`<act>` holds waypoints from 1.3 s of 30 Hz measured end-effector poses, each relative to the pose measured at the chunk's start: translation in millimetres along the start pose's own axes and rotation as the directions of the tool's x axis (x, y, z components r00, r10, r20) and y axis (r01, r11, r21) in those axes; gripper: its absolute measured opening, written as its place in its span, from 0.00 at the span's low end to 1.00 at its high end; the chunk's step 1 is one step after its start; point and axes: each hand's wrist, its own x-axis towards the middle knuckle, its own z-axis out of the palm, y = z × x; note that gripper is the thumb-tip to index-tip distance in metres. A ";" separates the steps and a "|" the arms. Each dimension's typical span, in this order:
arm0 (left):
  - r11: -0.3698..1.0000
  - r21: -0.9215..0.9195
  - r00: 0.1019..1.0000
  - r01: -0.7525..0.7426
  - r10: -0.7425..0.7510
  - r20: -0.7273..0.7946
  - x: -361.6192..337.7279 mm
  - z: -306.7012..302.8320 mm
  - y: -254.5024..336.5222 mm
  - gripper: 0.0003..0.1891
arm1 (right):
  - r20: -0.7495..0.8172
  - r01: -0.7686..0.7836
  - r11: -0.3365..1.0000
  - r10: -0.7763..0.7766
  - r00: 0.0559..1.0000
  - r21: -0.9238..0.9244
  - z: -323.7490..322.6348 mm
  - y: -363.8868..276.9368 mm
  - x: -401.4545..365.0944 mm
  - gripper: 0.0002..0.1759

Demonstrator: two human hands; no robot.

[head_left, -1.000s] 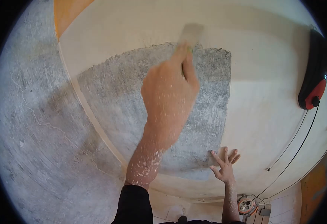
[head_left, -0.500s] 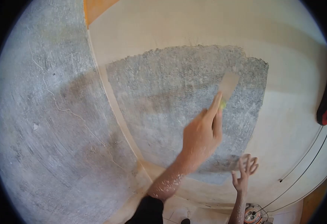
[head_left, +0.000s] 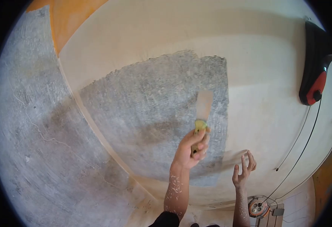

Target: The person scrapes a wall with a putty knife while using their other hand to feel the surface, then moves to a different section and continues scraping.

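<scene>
My left hand (head_left: 190, 148) is closed around the handle of a putty knife (head_left: 204, 108), its broad blade pointing up and overlapping the grey patch (head_left: 154, 98) on the wall. The handle is yellow-green where it meets the blade. Flecks of white material cling to both forearms. Lower and to the right, my right hand (head_left: 243, 169) holds nothing; its fingers are spread, with the tips close to the cream wall (head_left: 257, 125) just beyond the patch's right edge.
To the left is another grey, rough wall (head_left: 33, 162), split off by a pale corner strip (head_left: 92, 125). A black and red device (head_left: 313, 83) is at the right, with cables hanging down. An orange cable reel (head_left: 258, 207) sits on the floor at lower right.
The view has shifted right, bringing more of the black and red device into sight. My left hand has come lower with the putty knife, turning so the handle and curled fingers show.
</scene>
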 end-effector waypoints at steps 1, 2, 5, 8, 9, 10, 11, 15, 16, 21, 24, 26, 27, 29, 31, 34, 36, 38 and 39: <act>0.996 -0.087 1.000 -0.001 0.000 -0.010 12.8 9.9 2.4 0.18 | -0.038 -0.003 1.000 0.003 0.999 -0.001 2.8 2.8 1.9 0.27; 0.985 -0.172 1.000 0.001 -0.005 -0.021 20.8 19.6 1.9 0.19 | -0.039 -0.014 1.000 0.013 0.999 -0.015 5.9 8.2 0.7 0.28; 0.929 -0.370 0.997 0.013 -0.041 -0.068 28.6 50.3 -2.9 0.24 | -0.057 -0.035 0.998 0.032 0.998 -0.050 20.3 22.5 -3.3 0.28; 0.828 -0.523 0.923 0.203 0.015 0.384 28.4 19.4 -23.5 0.24 | -0.069 -0.003 0.992 -0.006 0.998 -0.126 30.1 32.4 -10.6 0.27; 0.832 -0.519 0.909 0.196 0.044 0.414 33.0 22.9 -22.6 0.25 | -0.067 0.023 0.983 -0.035 0.997 -0.182 32.3 35.7 -12.5 0.27; 0.844 -0.516 0.918 0.148 0.077 0.389 39.4 26.3 -18.8 0.25 | -0.058 0.048 0.970 -0.064 0.996 -0.240 33.5 39.2 -14.0 0.27; 0.853 -0.513 0.928 0.097 0.110 0.357 45.1 30.0 -12.2 0.25 | -0.072 0.050 0.972 -0.068 0.995 -0.229 35.5 41.8 -15.6 0.24; 0.898 -0.437 0.987 0.042 0.030 0.156 33.8 76.8 19.5 0.25 | -0.176 0.085 0.965 -0.131 0.976 -0.249 47.6 51.1 -19.9 0.23; 0.893 -0.444 0.987 0.065 0.007 0.160 31.0 75.3 18.3 0.25 | -0.226 0.088 0.961 -0.150 0.962 -0.264 53.3 52.3 -20.3 0.24; 0.913 -0.404 0.974 0.053 0.042 0.223 39.4 90.0 40.4 0.24 | -0.345 0.127 0.948 -0.229 0.911 -0.293 61.2 55.2 -20.8 0.26; 0.897 -0.439 0.974 0.054 0.050 0.222 40.1 80.4 34.4 0.24 | -0.348 0.113 0.953 -0.211 0.913 -0.281 60.5 51.0 -16.4 0.27; 0.905 -0.425 0.967 0.034 0.078 0.243 36.2 65.5 19.7 0.23 | -0.346 0.118 0.951 -0.217 0.913 -0.286 61.1 55.0 -15.9 0.27; 0.912 -0.409 0.960 0.028 0.090 0.266 38.3 62.0 18.2 0.23 | -0.360 0.117 0.949 -0.222 0.906 -0.291 63.3 58.5 -7.9 0.27; 0.952 -0.293 0.972 -0.086 0.144 0.183 61.8 79.5 48.6 0.24 | -0.345 0.110 0.954 -0.206 0.916 -0.279 60.4 53.3 -14.6 0.27; 0.947 -0.309 0.979 -0.090 0.140 0.145 63.4 95.4 62.8 0.24 | -0.347 0.079 0.959 -0.174 0.922 -0.272 60.4 46.2 -14.6 0.27; 0.894 -0.446 0.991 -0.051 0.100 0.087 35.3 87.1 30.0 0.24 | -0.350 0.084 0.961 -0.176 0.920 -0.263 62.2 47.5 -16.2 0.27; 0.919 -0.391 0.987 -0.041 0.099 0.130 40.0 85.9 34.2 0.24 | -0.353 0.083 0.958 -0.180 0.918 -0.273 61.8 52.2 -10.3 0.27; 0.925 -0.378 0.988 -0.028 0.082 0.129 35.3 86.6 41.2 0.24 | -0.319 0.063 0.961 -0.151 0.936 -0.270 56.9 45.4 -13.3 0.27; 0.920 -0.391 0.990 -0.012 0.067 0.126 33.6 91.9 46.0 0.23 | -0.330 0.063 0.962 -0.153 0.931 -0.266 57.1 43.7 -11.8 0.27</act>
